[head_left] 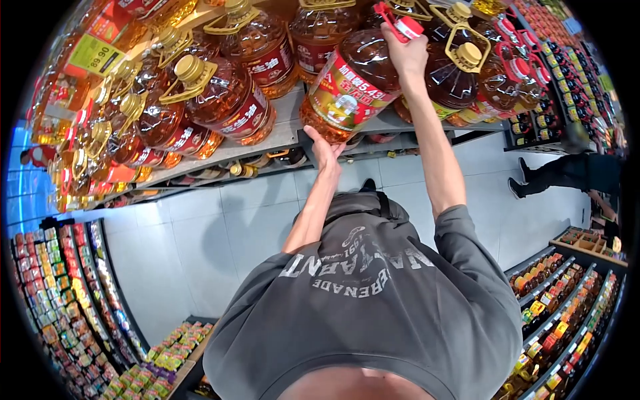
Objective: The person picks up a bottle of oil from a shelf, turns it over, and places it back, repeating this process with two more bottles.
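A large cooking oil bottle (357,83) with a red cap and a red-and-gold label is tilted at the front edge of the shelf. My right hand (408,57) is closed around its red handle, just below the cap. Low down, my left hand (325,150) cups the base, its thumb on the side and its other fingers partly hidden under the bottle. Beside it on the left stands an oil bottle with a yellow cap (230,103); on the right is a dark-looking bottle with a yellow handle (457,73).
More oil bottles crowd the shelf (288,120), with a yellow price sign (97,55) at far left. Lower shelves hold smaller bottles. Another person's legs (550,177) show in the aisle at right. Behind me are a rack of packets (63,300) and a rack of bottles (567,320).
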The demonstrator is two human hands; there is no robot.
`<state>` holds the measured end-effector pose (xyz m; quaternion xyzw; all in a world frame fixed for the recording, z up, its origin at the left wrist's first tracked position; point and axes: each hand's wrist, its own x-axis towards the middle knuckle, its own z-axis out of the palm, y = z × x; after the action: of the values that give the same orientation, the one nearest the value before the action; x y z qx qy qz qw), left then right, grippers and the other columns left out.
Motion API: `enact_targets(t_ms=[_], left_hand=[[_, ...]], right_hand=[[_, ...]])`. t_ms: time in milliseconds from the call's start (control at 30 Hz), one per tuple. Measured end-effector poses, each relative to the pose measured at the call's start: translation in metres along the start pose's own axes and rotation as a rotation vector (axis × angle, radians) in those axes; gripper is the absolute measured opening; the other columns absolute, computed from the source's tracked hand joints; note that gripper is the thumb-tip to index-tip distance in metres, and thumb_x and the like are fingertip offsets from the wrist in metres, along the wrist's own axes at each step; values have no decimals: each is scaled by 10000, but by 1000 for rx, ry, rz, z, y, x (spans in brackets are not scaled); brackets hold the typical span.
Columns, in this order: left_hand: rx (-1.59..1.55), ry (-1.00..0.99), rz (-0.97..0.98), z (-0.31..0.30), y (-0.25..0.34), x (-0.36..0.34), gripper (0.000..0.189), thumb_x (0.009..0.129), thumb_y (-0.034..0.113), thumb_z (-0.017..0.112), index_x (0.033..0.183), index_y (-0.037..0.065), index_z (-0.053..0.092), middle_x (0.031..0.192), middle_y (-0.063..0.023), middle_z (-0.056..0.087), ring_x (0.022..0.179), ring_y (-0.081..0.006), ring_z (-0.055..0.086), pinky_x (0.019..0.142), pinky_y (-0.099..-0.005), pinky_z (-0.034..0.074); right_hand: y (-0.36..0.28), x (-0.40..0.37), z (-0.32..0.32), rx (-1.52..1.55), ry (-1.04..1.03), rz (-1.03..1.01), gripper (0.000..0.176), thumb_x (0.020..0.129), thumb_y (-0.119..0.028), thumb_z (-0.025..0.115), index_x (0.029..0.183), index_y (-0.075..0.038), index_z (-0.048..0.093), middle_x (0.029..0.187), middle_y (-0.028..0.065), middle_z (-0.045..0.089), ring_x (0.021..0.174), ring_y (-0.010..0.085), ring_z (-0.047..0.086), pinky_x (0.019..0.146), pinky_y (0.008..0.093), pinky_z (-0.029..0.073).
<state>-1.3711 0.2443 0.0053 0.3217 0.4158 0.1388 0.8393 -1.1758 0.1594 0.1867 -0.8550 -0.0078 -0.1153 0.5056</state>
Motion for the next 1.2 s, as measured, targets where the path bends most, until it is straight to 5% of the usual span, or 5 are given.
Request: enact_targets(t_ms=[67,333,533,867,1200], left_hand=[[40,-75,-50,-2,6,-2,1030,844,813,229,1496,19,155,1432,-262,385,1256,-377,485,1033,-466,423],[-18,-396,-236,-18,8,-15,1155,775,862,200,1483,-40,64,1375,-410,337,1264,-455,453,1008,-491,459],[-198,-513,-544,-32,9,-30,1059,875,727,67,1395,-193,138,1390,-356,378,1308,-393,429,1105,-444,375],[-589,-513,-670,-29,18,-21,874,954,624,239,1430,-107,182,1425,-327,352,1338,-381,396,1101,-456,376],[-575,-663,-732,-3,-3,20,940,878,739,196,1417,-20,326,1370,-181,517,1218,-300,543,1047,-446,416]], right_hand=[[2,4,4,2,-7,3,894,688,-571,760,1198,87,435,1105,300,622,1071,430,604,932,471,462],[-5,-16,-6,123,46,-188,590,740,-371,797,1090,50,576,994,166,675,937,225,645,856,349,486],[-19,-38,-19,268,-126,-365,504,736,-186,799,1108,48,552,944,145,689,866,180,663,804,310,521],[-52,-62,-9,162,-493,-550,525,720,-181,811,1123,9,533,923,100,685,863,132,659,781,297,533],[-42,-34,-14,178,-472,-775,496,699,-306,792,1028,-6,573,925,145,617,841,340,642,747,385,510]])
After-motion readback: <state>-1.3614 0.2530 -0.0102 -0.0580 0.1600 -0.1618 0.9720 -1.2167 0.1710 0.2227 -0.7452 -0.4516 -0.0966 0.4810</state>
